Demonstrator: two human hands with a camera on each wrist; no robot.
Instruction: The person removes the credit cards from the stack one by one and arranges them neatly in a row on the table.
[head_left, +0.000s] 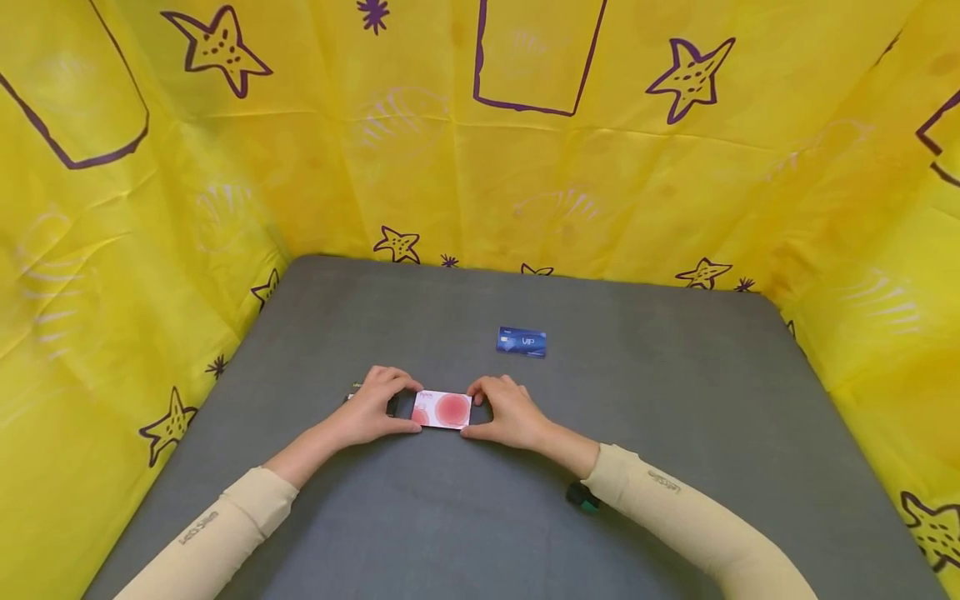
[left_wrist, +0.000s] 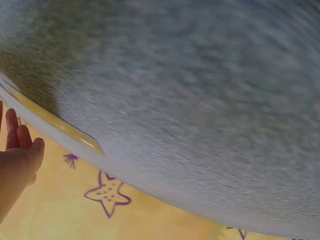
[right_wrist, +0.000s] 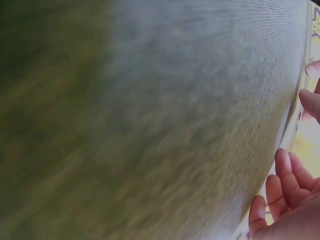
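Note:
A white card with pink-red circles (head_left: 442, 410) is held level by both hands over the grey table. My left hand (head_left: 372, 406) pinches its left end, thumb at the near corner and index finger at the far corner. The right hand (head_left: 512, 412) grips the opposite end in the same way. Partly hidden behind the left hand lies a dark card (head_left: 392, 406). Beyond the right hand, a blue VIP card (head_left: 522, 342) lies flat. Curled fingertips (right_wrist: 283, 162) show at the right edge of the right wrist view.
The grey table (head_left: 675, 375) has a rounded far edge. Yellow cloth (head_left: 450, 192) with purple starfish drawings hangs around its back and sides. A small black device (head_left: 582, 497) sits under the right wrist by the sleeve.

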